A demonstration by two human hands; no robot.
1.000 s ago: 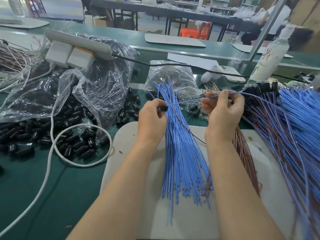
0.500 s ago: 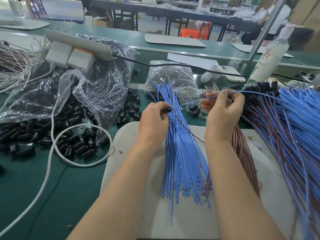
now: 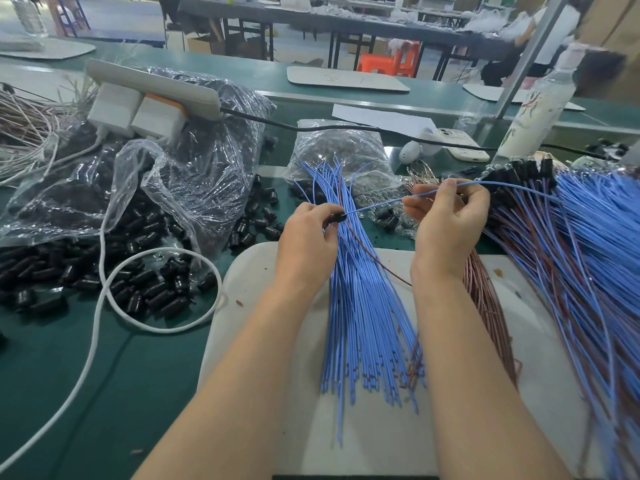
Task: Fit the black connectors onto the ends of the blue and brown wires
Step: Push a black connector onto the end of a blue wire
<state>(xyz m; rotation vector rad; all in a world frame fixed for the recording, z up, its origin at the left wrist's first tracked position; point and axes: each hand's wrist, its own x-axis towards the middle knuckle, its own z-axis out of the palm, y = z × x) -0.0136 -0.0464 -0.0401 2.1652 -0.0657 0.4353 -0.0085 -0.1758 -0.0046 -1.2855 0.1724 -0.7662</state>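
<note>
My left hand (image 3: 306, 242) pinches a small black connector (image 3: 336, 217) at its fingertips. A single blue wire (image 3: 377, 204) runs from that connector to my right hand (image 3: 448, 220), which grips the wire and a thin brown wire (image 3: 377, 263) that hangs below it. Under both hands a bundle of loose blue wires (image 3: 363, 317) lies on a white board (image 3: 249, 292). A bundle of brown wires (image 3: 485, 299) lies beneath my right wrist. Loose black connectors (image 3: 149, 289) are heaped on the green table at the left.
At the right lies a big fan of blue and brown wires with connectors fitted (image 3: 571, 244). Clear plastic bags (image 3: 194, 168) of connectors, a white power strip (image 3: 152, 88), a looping white cable (image 3: 104, 282), a bag of metal terminals (image 3: 346, 150), a phone (image 3: 457, 143) and a white bottle (image 3: 533, 112) crowd the back.
My left hand with the connector has shifted slightly, and the blue wire end now sits at the connector. My right hand stays in place on the wire.
</note>
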